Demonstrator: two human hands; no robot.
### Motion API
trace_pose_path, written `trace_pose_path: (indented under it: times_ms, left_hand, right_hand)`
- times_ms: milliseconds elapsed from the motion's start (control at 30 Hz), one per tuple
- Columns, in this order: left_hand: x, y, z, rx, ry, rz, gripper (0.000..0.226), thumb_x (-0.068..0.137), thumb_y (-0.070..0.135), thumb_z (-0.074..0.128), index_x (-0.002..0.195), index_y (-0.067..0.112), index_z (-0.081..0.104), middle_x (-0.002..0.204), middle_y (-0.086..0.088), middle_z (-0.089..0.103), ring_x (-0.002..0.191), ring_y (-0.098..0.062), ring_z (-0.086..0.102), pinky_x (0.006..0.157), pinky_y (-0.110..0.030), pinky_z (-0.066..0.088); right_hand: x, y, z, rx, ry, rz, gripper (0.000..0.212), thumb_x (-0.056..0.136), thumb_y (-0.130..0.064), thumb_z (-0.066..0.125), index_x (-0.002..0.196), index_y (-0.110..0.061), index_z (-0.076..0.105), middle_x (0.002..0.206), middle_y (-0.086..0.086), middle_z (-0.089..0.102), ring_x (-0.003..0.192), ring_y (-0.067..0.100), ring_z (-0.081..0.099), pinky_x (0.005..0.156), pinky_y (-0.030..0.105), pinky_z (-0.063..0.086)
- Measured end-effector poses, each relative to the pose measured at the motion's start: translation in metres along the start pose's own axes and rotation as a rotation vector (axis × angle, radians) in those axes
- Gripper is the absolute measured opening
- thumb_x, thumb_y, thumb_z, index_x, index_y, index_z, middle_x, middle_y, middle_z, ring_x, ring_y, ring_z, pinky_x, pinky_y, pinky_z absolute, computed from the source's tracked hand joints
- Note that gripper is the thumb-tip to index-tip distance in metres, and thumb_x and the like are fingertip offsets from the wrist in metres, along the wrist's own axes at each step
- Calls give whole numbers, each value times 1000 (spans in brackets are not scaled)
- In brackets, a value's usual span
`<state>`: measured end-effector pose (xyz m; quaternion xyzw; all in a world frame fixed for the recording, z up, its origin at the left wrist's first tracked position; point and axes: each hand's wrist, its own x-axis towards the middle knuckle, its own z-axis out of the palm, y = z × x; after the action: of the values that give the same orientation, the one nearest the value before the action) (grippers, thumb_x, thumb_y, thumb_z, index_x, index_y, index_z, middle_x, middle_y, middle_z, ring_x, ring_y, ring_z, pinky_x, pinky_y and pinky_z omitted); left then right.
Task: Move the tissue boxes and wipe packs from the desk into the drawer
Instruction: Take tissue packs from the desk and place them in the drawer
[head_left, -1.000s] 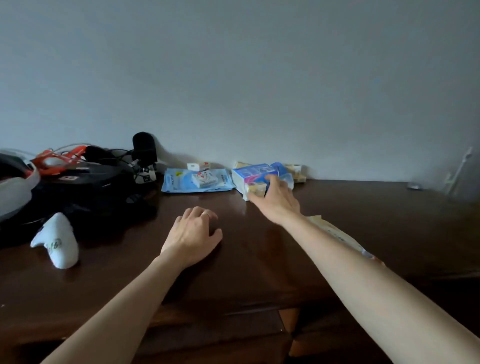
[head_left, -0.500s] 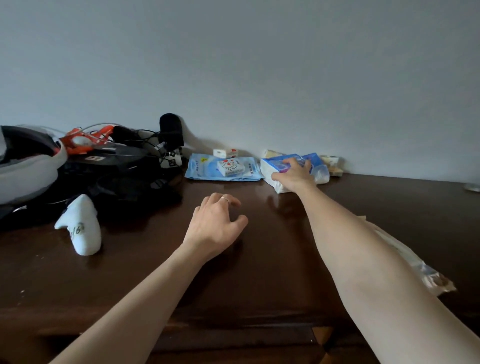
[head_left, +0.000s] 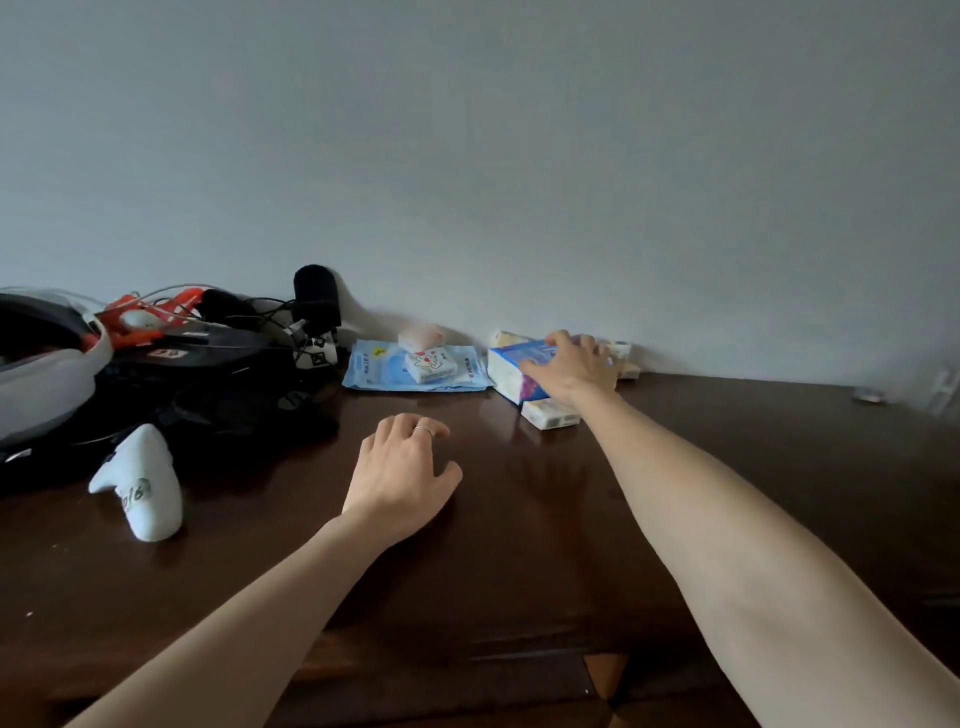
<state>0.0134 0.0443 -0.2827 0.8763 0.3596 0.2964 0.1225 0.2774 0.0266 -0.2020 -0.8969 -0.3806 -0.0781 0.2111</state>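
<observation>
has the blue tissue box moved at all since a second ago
Yes. The blue tissue box is lifted and tilted in the right hand, exposing a small pack beneath; the flat blue wipe pack stays put.

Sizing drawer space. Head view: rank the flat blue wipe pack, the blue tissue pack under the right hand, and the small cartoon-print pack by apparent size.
1. flat blue wipe pack
2. blue tissue pack, partly covered by the right hand, so close to 1 and unsure
3. small cartoon-print pack, clearly smallest
</observation>
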Motion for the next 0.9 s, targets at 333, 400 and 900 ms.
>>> trace_pose_path:
  times_ms: [333, 400, 900]
  left_hand:
    - [36, -18, 11, 95, -51, 207, 44, 87, 56, 50, 122, 32, 61, 130, 14, 52, 131, -11, 39, 111, -31, 27]
    - [39, -19, 12, 91, -46, 189, 45, 86, 58, 48, 120, 31, 62, 129, 13, 54, 130, -12, 41, 110, -32, 30]
    - [32, 22, -17, -189, 51, -78, 69, 82, 77, 41, 140, 40, 51, 151, 0, 45, 139, -24, 36, 113, -48, 31]
  right_hand:
    - [52, -14, 35, -92, -277, 93, 111, 68, -87, 64, 160, -46, 17, 170, 22, -2, 155, 48, -3, 118, 69, 20]
    - [57, -9, 45, -111, -217, 72, 99, 69, -81, 64, 155, -50, 25, 168, 22, 11, 153, 46, 10, 114, 64, 27]
    - [-108, 14, -6, 472, -557, -331, 121, 60, -53, 92, 159, -47, 22, 168, -12, 13, 155, 13, 17, 125, 39, 24]
